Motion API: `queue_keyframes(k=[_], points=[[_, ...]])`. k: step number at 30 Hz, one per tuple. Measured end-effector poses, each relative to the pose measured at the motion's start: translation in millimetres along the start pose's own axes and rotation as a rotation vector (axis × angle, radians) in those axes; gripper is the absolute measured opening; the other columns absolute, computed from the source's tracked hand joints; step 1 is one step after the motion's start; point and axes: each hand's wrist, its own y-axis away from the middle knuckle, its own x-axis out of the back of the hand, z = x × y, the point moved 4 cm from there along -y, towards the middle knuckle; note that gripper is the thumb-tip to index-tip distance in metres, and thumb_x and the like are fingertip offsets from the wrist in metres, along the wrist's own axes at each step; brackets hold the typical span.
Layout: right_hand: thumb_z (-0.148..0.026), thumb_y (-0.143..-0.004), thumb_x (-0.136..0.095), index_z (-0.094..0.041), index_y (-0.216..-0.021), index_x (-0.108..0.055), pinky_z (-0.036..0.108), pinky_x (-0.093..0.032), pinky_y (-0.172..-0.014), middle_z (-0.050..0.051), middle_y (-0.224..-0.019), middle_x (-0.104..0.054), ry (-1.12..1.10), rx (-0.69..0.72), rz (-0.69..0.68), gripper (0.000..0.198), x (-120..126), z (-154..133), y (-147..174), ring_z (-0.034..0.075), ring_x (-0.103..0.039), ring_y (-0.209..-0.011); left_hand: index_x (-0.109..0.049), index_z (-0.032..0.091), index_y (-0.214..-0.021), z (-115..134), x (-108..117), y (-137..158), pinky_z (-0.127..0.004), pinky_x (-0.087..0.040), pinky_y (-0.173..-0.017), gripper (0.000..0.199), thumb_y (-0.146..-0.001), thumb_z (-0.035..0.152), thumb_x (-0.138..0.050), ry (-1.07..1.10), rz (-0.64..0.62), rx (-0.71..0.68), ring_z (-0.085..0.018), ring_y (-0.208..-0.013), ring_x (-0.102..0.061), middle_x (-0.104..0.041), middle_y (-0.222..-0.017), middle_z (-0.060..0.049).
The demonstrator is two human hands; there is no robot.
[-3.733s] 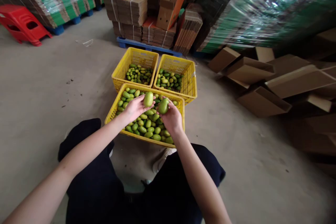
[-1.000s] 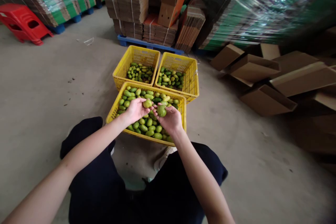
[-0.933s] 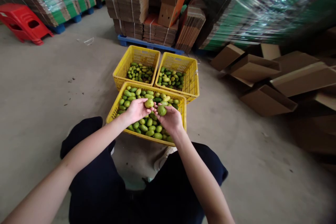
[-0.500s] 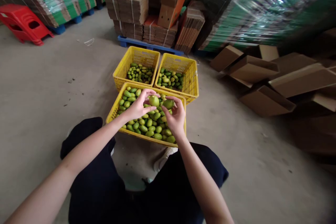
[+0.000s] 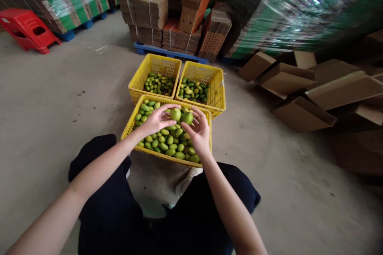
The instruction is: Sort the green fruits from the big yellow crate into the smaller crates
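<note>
Above the near yellow crate (image 5: 127,129), my left hand (image 5: 158,120) is closed around a round, light green fruit (image 5: 175,114). Close beside it, my right hand (image 5: 199,129) grips a darker green fruit (image 5: 187,118) between thumb and fingers. The two fruits are almost side by side, end on to me. Many green, oval fruits (image 5: 170,140) fill the near crate under my hands, and some are hidden by my fingers. Their exact kind I cannot make out.
Behind stand a left yellow crate (image 5: 134,83) and a right yellow crate (image 5: 220,91), both partly filled with smaller-looking green fruits. Bundled flat cartons (image 5: 145,10) lie on a blue pallet (image 5: 172,52). Open cardboard boxes (image 5: 299,83) heap up at right; a red stool (image 5: 28,28) is far left.
The fruit in my right hand has turned, showing a rounder end, and has come closer to the left one. My left hand has barely moved.
</note>
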Motion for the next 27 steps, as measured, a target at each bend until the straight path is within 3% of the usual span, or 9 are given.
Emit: queue_keyframes(k=[4, 10, 13, 16, 18, 20, 23, 25, 27], points=[[-0.03, -0.074, -0.064, -0.026, -0.102, -0.063, 0.028, -0.053, -0.061, 0.0, -0.093, -0.069, -0.455, -0.344, -0.018, 0.028, -6, 3, -2, 0.016, -0.064, -0.072, -0.061, 0.02, -0.129, -6, -4, 2, -0.026, -0.054, -0.075, 0.049, -0.079, 0.018, -0.064, 0.391, 0.002, 0.27, -0.018, -0.085, -0.069, -0.07, -0.107, -0.008], [-0.035, -0.079, -0.059, -0.022, -0.099, -0.065, 0.022, -0.034, -0.037, 0.002, -0.082, -0.071, -0.58, -0.527, -0.013, 0.025, -10, 4, -3, 0.01, -0.05, -0.046, -0.061, 0.012, -0.121, -9, -6, 0, -0.02, -0.044, -0.05, 0.038, -0.089, 0.028, -0.049, 0.677, -0.025, 0.389, -0.009, -0.051, -0.054, -0.066, -0.08, -0.005], [-0.035, -0.076, -0.06, -0.021, -0.093, -0.066, 0.021, -0.029, -0.034, 0.0, -0.075, -0.07, -0.566, -0.589, 0.008, 0.022, -5, 8, -6, 0.009, -0.047, -0.043, -0.06, 0.015, -0.117, -17, -8, 0, -0.018, -0.041, -0.048, 0.031, -0.091, 0.029, -0.049, 0.533, -0.096, 0.48, -0.006, -0.049, -0.053, -0.064, -0.08, -0.003], [-0.033, -0.074, -0.06, -0.02, -0.089, -0.067, 0.02, -0.03, -0.034, 0.0, -0.071, -0.069, -0.528, -0.618, 0.018, 0.021, 4, 10, -13, 0.01, -0.05, -0.045, -0.06, 0.019, -0.112, -41, -15, 13, -0.018, -0.039, -0.047, 0.024, -0.093, 0.029, -0.05, 0.103, -0.215, 0.625, -0.006, -0.05, -0.056, -0.065, -0.083, -0.001], [-0.033, -0.073, -0.061, -0.02, -0.088, -0.067, 0.021, -0.03, -0.034, 0.0, -0.07, -0.069, -0.501, -0.592, 0.018, 0.021, 10, 9, -17, 0.01, -0.05, -0.045, -0.062, 0.021, -0.102, -62, -29, 37, -0.018, -0.038, -0.046, 0.016, -0.09, 0.029, -0.055, -0.107, -0.356, 0.748, -0.006, -0.048, -0.056, -0.066, -0.079, 0.0], [-0.033, -0.071, -0.062, -0.02, -0.086, -0.066, 0.021, -0.029, -0.034, 0.0, -0.069, -0.069, -0.486, -0.569, 0.034, 0.02, 15, 8, -20, 0.01, -0.048, -0.043, -0.065, 0.021, -0.085, -83, -49, 68, -0.02, -0.037, -0.044, 0.007, -0.085, 0.027, -0.061, -0.179, -0.554, 0.883, -0.008, -0.044, -0.055, -0.065, -0.067, 0.001], [-0.032, -0.069, -0.062, -0.02, -0.084, -0.064, 0.021, -0.027, -0.034, 0.0, -0.065, -0.068, -0.478, -0.608, 0.049, 0.02, 19, 11, -19, 0.01, -0.048, -0.042, -0.066, 0.02, -0.064, -100, -66, 101, -0.022, -0.033, -0.038, 0.013, -0.073, 0.026, -0.073, -0.241, -0.763, 0.985, -0.012, -0.037, -0.05, -0.064, -0.053, -0.002], [-0.032, -0.068, -0.062, -0.019, -0.084, -0.063, 0.02, -0.025, -0.033, 0.0, -0.064, -0.068, -0.456, -0.643, 0.018, 0.021, 19, 12, -16, 0.01, -0.048, -0.04, -0.066, 0.019, -0.061, -96, -59, 94, -0.021, -0.028, -0.035, 0.018, -0.071, 0.031, -0.076, -0.208, -0.697, 0.965, -0.01, -0.034, -0.043, -0.063, -0.05, -0.003], [-0.034, -0.067, -0.062, -0.019, -0.086, -0.064, 0.02, -0.022, -0.033, 0.0, -0.065, -0.068, -0.427, -0.655, -0.029, 0.024, 18, 14, -12, 0.01, -0.047, -0.039, -0.067, 0.018, -0.071, -79, -34, 64, -0.021, -0.033, -0.037, 0.025, -0.073, 0.041, -0.075, -0.112, -0.467, 0.839, -0.012, -0.041, -0.05, -0.066, -0.058, -0.005]])
